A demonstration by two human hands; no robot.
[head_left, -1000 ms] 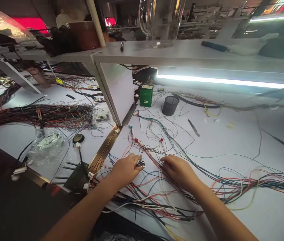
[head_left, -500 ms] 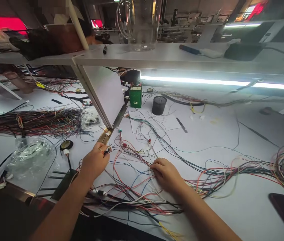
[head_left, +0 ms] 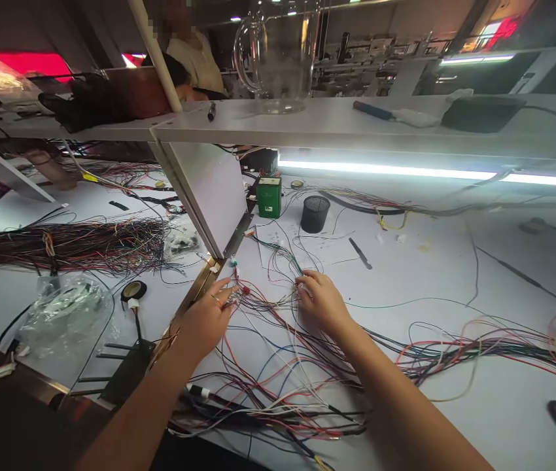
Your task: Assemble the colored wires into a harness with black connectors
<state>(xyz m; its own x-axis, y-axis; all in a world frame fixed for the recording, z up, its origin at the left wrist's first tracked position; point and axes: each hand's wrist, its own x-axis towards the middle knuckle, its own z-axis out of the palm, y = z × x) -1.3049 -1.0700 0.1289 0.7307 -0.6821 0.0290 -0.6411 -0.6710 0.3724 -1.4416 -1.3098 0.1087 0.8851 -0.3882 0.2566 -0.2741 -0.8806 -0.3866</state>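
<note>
My left hand (head_left: pixel 208 320) is at the lower end of the divider, fingertips around a cluster of thin wire ends (head_left: pixel 233 298); its index finger is stretched out and the thumb's grip is partly hidden. Just beyond these fingertips is a small red connector (head_left: pixel 245 290), with a teal connector (head_left: pixel 233 261) further back. My right hand (head_left: pixel 323 299) is closed, thumb and fingers pinching wires (head_left: pixel 299 284) near a green-and-dark wire bundle (head_left: pixel 288 252). Between and below both hands, loose red, blue, white and black wires (head_left: pixel 268 353) spread over the white tabletop.
A black mesh cup (head_left: pixel 314 214), a green box (head_left: pixel 269 197) and a tweezers-like tool (head_left: pixel 360 253) stand or lie behind. To the left are black tape (head_left: pixel 133 290), a plastic bag (head_left: pixel 69 311) and a thick wire bundle (head_left: pixel 86 242). A glass pitcher (head_left: pixel 282 59) tops the shelf; another person is beyond.
My left hand has moved right and away from me, its index finger now stretched out. My right hand has shifted further back along the wires. The view has tilted slightly upward.
</note>
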